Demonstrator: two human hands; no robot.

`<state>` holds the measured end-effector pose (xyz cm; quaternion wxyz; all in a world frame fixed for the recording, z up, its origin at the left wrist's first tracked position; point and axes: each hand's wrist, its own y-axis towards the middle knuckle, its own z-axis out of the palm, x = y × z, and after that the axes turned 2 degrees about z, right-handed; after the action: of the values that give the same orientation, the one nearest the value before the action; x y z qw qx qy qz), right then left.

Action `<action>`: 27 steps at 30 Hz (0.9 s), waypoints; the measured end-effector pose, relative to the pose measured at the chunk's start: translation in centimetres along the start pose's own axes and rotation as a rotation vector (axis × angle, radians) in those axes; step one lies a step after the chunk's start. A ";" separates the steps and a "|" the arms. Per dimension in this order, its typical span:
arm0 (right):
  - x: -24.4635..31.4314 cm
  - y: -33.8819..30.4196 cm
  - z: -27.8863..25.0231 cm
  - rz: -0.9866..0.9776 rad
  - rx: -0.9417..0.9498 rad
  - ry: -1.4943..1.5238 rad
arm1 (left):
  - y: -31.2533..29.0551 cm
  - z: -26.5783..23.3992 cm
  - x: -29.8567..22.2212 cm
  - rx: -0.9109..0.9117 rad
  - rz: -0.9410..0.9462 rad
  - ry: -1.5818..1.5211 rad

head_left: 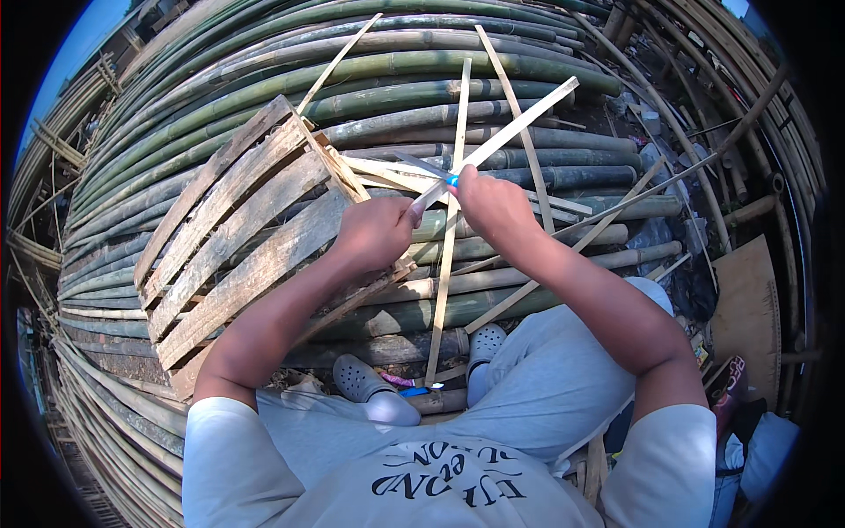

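My left hand [378,231] is closed round the lower end of a pale bamboo strip [528,116], which slants up to the right in front of me. In my right hand [497,204] is a knife [424,165], its blue handle mostly covered by my fingers. The grey blade points left and lies against or just over the strip; I cannot tell which. Beneath my hands, another long bamboo strip [446,282] runs down towards my feet. Several split pale pieces [387,171] rest behind the blade, beside my left hand.
A slatted wooden crate [238,207] stands tilted to the left of my hands. Long green bamboo poles [352,70] are stacked across the ground. More thin strips [519,114] lie over them. A brown board [748,312] and a dark bag [748,422] are at the right.
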<state>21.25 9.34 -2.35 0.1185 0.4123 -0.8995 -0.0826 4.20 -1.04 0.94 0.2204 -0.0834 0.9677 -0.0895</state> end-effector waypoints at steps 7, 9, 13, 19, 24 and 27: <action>0.6 -0.7 0.2 0.097 -0.011 0.042 | 0.4 0.7 0.5 -0.040 0.020 -0.032; 2.5 -1.8 0.6 0.082 -0.002 0.050 | 0.1 1.3 0.9 -0.076 0.046 -0.021; 0.2 -1.1 -0.6 0.095 -0.019 0.013 | 0.6 0.4 0.3 -0.034 0.016 -0.032; 0.5 -1.3 -0.4 -0.002 -0.040 -0.028 | 0.1 0.9 1.1 -0.096 0.048 -0.049; 0.1 -1.6 -0.3 0.103 -0.023 0.118 | 0.1 0.3 -0.3 0.011 0.005 -0.011; 0.5 -1.2 -1.4 0.090 -0.022 0.200 | 0.7 0.5 1.5 0.115 -0.014 -0.406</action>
<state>22.19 8.18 -1.23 0.2156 0.3764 -0.8999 -0.0454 2.97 -0.70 -0.24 0.4147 -0.0939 0.8960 -0.1276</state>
